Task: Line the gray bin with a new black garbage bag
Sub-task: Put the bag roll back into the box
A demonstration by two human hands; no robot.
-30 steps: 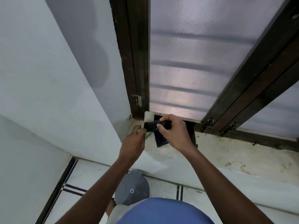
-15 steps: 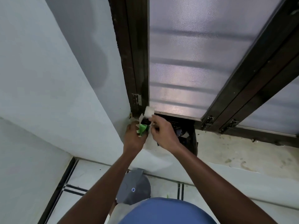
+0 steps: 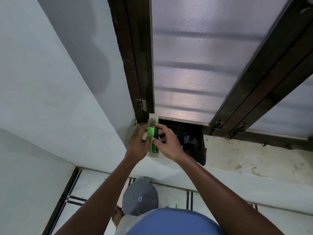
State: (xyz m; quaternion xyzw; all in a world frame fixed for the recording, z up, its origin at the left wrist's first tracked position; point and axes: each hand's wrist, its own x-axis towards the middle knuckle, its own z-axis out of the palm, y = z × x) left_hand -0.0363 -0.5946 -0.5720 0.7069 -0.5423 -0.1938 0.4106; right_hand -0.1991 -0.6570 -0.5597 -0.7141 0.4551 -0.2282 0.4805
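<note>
Both hands are raised together in front of the window ledge [image 3: 254, 160]. A green packet [image 3: 153, 139], with a black strip along its right edge, is held between them. The left hand [image 3: 138, 144] is curled around the packet's left side, thumb against its front. The right hand [image 3: 166, 144] pinches the packet's right edge with thumb and fingertips. Whether the black strip is a folded garbage bag cannot be told. Black plastic [image 3: 194, 145] is seen bunched on the ledge just right of the hands, below the frosted window [image 3: 194, 65]. The gray bin [image 3: 140, 195] stands on the tiled floor [image 3: 169, 195], below the forearms, lid closed, well apart from the packet.
</note>
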